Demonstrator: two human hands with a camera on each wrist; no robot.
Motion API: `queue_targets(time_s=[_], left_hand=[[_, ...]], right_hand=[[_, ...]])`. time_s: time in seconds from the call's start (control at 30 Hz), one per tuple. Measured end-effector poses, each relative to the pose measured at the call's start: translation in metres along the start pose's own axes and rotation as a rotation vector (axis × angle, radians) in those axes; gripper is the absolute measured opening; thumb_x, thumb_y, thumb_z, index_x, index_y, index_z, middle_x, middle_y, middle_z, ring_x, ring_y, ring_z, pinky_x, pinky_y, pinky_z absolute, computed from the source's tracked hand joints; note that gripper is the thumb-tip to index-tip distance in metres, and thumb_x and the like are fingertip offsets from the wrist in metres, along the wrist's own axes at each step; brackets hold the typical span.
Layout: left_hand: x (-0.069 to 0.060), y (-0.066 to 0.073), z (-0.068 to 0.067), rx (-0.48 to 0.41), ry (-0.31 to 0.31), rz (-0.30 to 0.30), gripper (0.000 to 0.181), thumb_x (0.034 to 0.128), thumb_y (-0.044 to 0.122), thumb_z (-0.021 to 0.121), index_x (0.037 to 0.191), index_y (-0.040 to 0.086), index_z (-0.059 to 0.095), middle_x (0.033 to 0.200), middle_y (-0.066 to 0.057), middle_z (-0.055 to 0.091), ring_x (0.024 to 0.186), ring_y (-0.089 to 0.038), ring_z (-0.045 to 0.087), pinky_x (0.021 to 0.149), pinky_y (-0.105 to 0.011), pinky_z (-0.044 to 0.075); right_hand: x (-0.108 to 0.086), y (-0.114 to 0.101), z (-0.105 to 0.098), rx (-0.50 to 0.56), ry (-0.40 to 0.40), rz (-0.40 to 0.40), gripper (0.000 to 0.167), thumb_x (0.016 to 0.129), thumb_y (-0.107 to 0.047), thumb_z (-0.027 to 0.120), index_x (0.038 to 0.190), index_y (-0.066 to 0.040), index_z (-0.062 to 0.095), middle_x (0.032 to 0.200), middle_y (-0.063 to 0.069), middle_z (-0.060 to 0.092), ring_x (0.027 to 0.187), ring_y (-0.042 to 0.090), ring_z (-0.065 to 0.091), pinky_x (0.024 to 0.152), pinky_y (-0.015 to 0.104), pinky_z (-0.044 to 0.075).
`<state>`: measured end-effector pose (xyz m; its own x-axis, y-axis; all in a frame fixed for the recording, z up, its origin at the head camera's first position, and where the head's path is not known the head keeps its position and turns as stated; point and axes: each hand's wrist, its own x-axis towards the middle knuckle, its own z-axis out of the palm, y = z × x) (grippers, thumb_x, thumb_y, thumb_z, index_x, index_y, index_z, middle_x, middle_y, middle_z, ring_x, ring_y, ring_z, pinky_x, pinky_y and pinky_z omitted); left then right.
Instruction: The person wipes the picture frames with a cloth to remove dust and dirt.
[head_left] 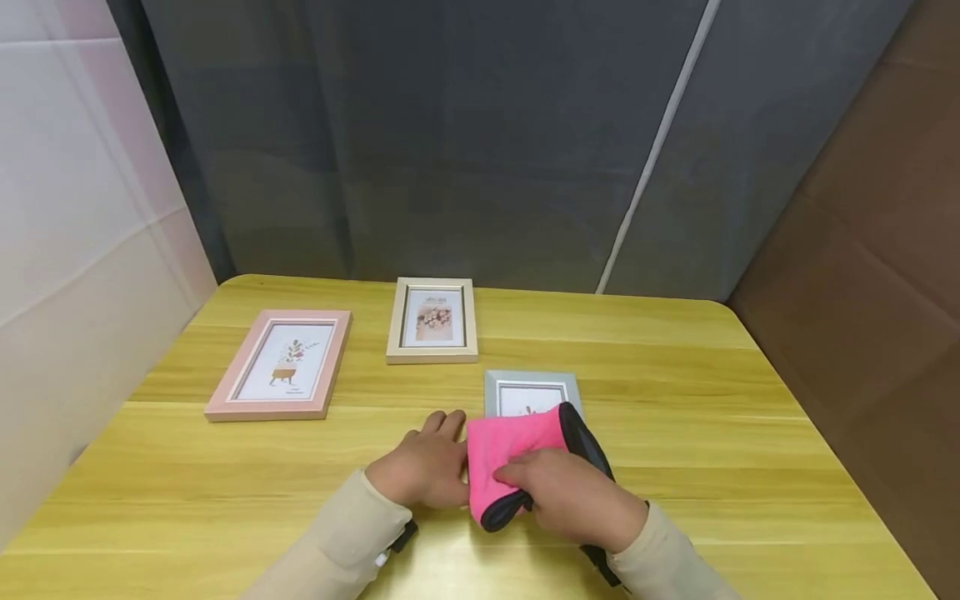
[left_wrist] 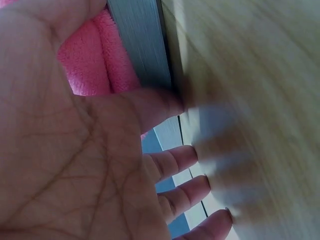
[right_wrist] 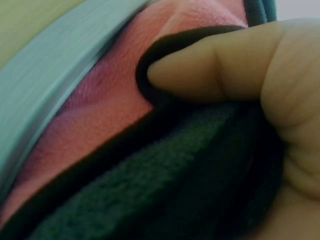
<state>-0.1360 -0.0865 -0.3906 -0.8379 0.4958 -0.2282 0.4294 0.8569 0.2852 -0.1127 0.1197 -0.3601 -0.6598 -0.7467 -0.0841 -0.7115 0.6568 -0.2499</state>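
A grey-blue picture frame (head_left: 531,380) lies flat on the wooden table, its lower part covered by a pink cloth with black edging (head_left: 517,433). My right hand (head_left: 577,496) grips the folded cloth on top of the frame; in the right wrist view the thumb presses on the cloth's black edge (right_wrist: 195,35). My left hand (head_left: 427,467) rests at the frame's left side, fingers extended, and in the left wrist view its fingertips touch the table beside the frame's edge (left_wrist: 142,40). The cloth hides most of the picture.
A pink picture frame (head_left: 216,407) lies at the left of the table (head_left: 675,350). Near the back edge lies a cream and gold one (head_left: 468,321). Dark cloth hangs behind, with a white sheet on the left and a brown one on the right.
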Motion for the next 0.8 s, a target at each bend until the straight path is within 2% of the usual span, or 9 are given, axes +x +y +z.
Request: queue_targets(time_s=[0.1,0.2,0.3,0.4,0.5,0.57,0.67,0.73,0.8], left_hand=[[-0.001,-0.001,-0.001,0.01,0.001,0.0,0.075,0.0804,0.063,0.064,0.135,0.012,0.061,0.147,-0.017,0.039,0.133,-0.037,0.035,0.096,-0.056,0.044],[-0.002,-0.001,-0.002,-0.003,-0.004,0.002,0.075,0.0786,0.064,0.067,0.134,0.014,0.063,0.147,-0.018,0.039,0.133,-0.038,0.035,0.095,-0.057,0.043],[-0.003,0.0,-0.003,-0.009,-0.015,0.005,0.075,0.0785,0.066,0.068,0.134,0.016,0.064,0.147,-0.019,0.039,0.133,-0.04,0.034,0.094,-0.059,0.044],[-0.004,0.0,-0.004,0.002,-0.031,0.0,0.078,0.0801,0.069,0.065,0.137,0.015,0.062,0.147,-0.018,0.039,0.132,-0.041,0.034,0.094,-0.06,0.043],[-0.005,-0.001,-0.004,0.006,-0.044,-0.013,0.082,0.0819,0.069,0.063,0.142,0.014,0.057,0.148,-0.016,0.038,0.134,-0.039,0.033,0.096,-0.059,0.042],[-0.005,-0.002,-0.004,-0.001,-0.04,-0.013,0.083,0.0832,0.068,0.062,0.145,0.013,0.053,0.151,-0.015,0.036,0.136,-0.039,0.032,0.098,-0.059,0.041],[-0.003,-0.001,-0.004,-0.021,-0.029,0.004,0.083,0.0849,0.068,0.06,0.146,0.013,0.052,0.153,-0.016,0.034,0.138,-0.04,0.03,0.099,-0.06,0.04],[-0.002,-0.001,-0.003,-0.032,-0.014,0.013,0.08,0.0847,0.067,0.06,0.145,0.014,0.053,0.153,-0.017,0.035,0.138,-0.04,0.03,0.099,-0.06,0.04],[-0.002,0.0,-0.001,-0.032,-0.004,0.014,0.078,0.0839,0.065,0.062,0.141,0.013,0.057,0.151,-0.017,0.037,0.137,-0.04,0.032,0.098,-0.059,0.041]], right_hand=[[0.006,-0.001,0.003,-0.052,0.018,0.024,0.033,0.085,0.0,0.07,0.114,-0.015,0.073,0.101,-0.005,0.071,0.095,0.011,0.065,0.088,0.031,0.052],[0.019,0.004,0.001,-0.048,0.017,0.067,0.03,0.086,0.001,0.069,0.11,-0.015,0.072,0.095,-0.005,0.07,0.088,0.012,0.064,0.083,0.032,0.053],[0.038,0.014,-0.005,-0.013,-0.018,0.153,0.032,0.087,0.004,0.066,0.114,-0.014,0.069,0.096,-0.001,0.069,0.086,0.015,0.063,0.083,0.034,0.053],[0.059,0.024,-0.01,0.014,-0.074,0.249,0.044,0.086,0.006,0.066,0.124,-0.014,0.064,0.104,0.006,0.069,0.087,0.019,0.061,0.082,0.036,0.053],[0.07,0.032,-0.014,0.05,-0.11,0.297,0.056,0.082,0.009,0.068,0.132,-0.016,0.061,0.112,0.008,0.067,0.091,0.02,0.059,0.083,0.035,0.052],[0.069,0.037,-0.016,0.081,-0.103,0.286,0.061,0.081,0.01,0.069,0.135,-0.015,0.06,0.121,0.007,0.066,0.1,0.021,0.06,0.09,0.035,0.051],[0.052,0.04,-0.02,0.111,-0.048,0.213,0.054,0.083,0.007,0.071,0.133,-0.012,0.063,0.128,0.004,0.065,0.116,0.02,0.06,0.103,0.038,0.045],[0.036,0.037,-0.022,0.108,-0.012,0.13,0.045,0.086,0.008,0.067,0.127,-0.01,0.067,0.123,0.0,0.067,0.115,0.017,0.061,0.102,0.037,0.045],[0.019,0.029,-0.022,0.101,-0.004,0.041,0.037,0.086,0.007,0.067,0.119,-0.011,0.071,0.111,-0.003,0.07,0.105,0.011,0.064,0.096,0.034,0.049]])
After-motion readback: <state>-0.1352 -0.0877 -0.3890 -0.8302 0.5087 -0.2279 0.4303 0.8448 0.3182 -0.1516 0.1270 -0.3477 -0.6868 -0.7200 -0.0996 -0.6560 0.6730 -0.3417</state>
